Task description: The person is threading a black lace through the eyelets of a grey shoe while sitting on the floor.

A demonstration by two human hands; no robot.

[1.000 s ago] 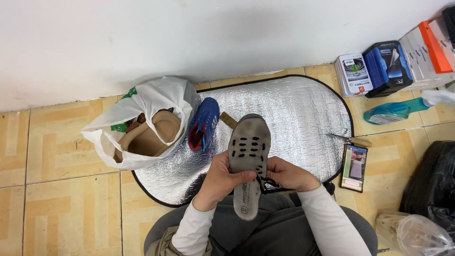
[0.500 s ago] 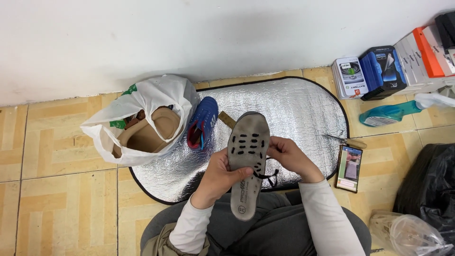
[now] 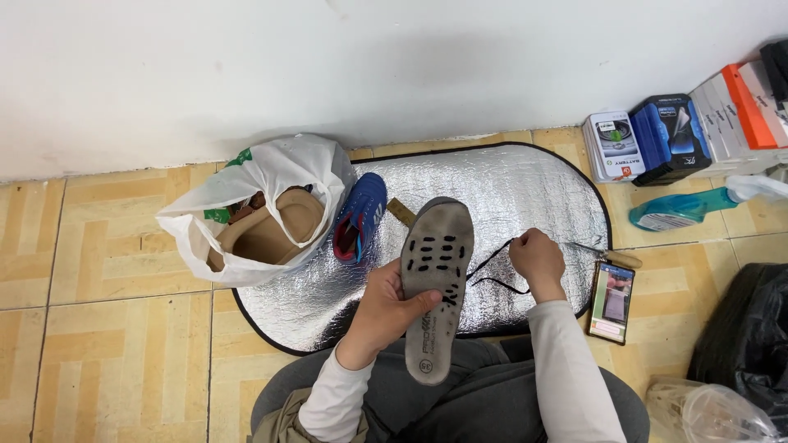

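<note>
Two hands share the work: your left hand [image 3: 386, 308] is closed around the grey shoe [image 3: 435, 287] at mid-sole, held sole-up over your lap. It looks light and fairly stiff, easiest gripped at the waist. Your right hand [image 3: 538, 261] pinches the thin, limp black thread [image 3: 492, 271] taut beside it.

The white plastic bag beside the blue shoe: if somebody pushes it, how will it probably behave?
The white plastic bag looks thin and crumpled, so its walls would probably give way, not slide stiffly. The tan shoes inside likely weigh it down, so it may drag. Its open mouth sags, so the contents might spill out.
</note>
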